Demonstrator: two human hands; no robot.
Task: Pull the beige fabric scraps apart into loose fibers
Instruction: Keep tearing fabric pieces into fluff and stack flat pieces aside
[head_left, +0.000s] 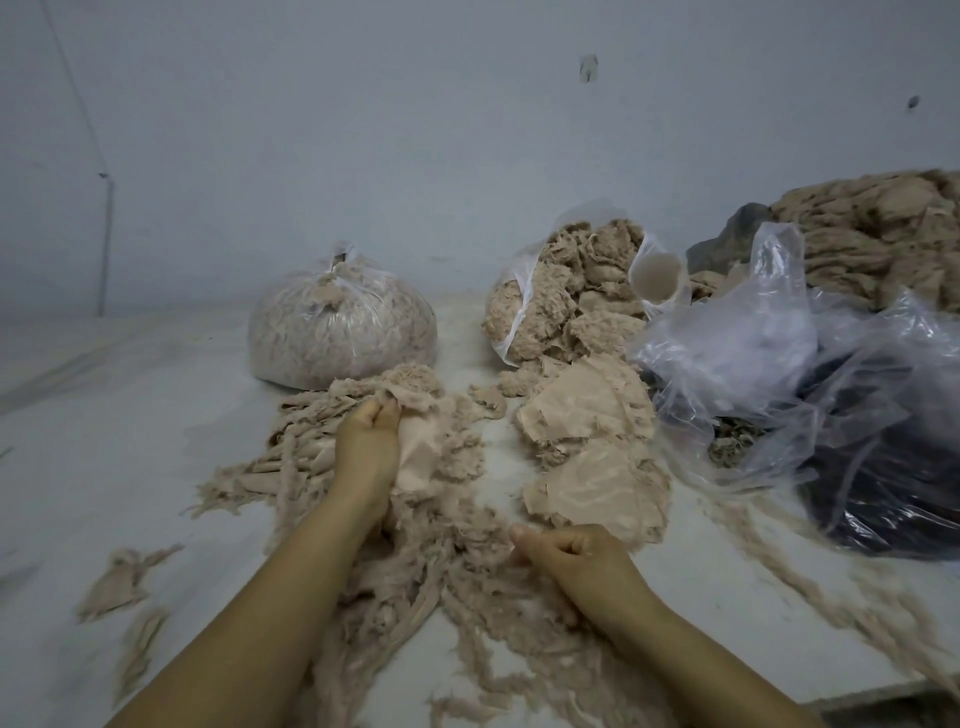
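Left hand (368, 441) is gripping a beige fabric scrap (415, 457); right hand (566, 553) is pinching loose fibers (467, 561), fingers curled tight.

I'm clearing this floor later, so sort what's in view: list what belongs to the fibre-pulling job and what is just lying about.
Part of the job:
- left hand, gripping a beige scrap
- right hand, pinching loose fibers
- flat beige scraps waiting

Lying about:
- tied bag of fluff
- open bag
- cardboard tube
- crumpled clear plastic
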